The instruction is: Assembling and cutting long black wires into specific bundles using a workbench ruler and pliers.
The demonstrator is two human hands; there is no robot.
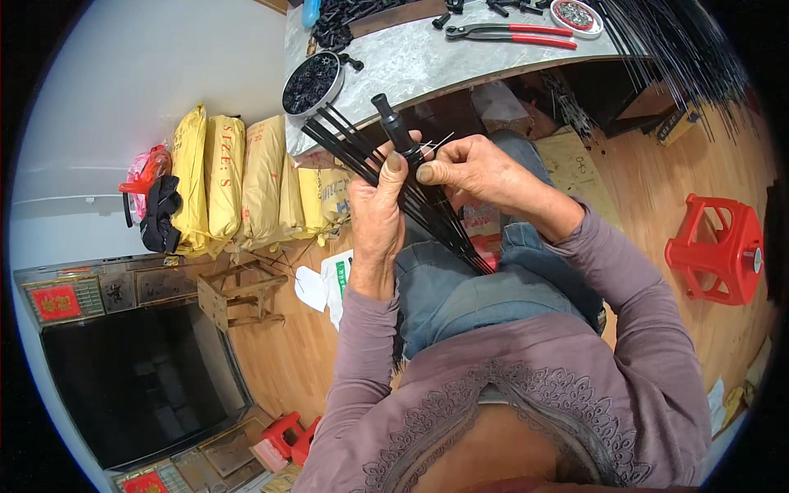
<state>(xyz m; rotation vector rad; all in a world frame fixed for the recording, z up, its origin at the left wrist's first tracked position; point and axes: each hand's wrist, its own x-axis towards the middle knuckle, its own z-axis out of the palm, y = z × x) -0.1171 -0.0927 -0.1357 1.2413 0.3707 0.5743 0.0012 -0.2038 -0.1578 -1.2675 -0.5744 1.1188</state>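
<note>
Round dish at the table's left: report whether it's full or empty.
Full: small black parts spread across the round dish.

Thin black rods [436, 215] slant, bunched, in the left hand [378, 205]; a stepped black tube [395, 129] leans among them, fine pale wires [445, 140] jutting out beside it.

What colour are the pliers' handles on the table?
The pliers' handles are red, best seen in the head view.
</note>
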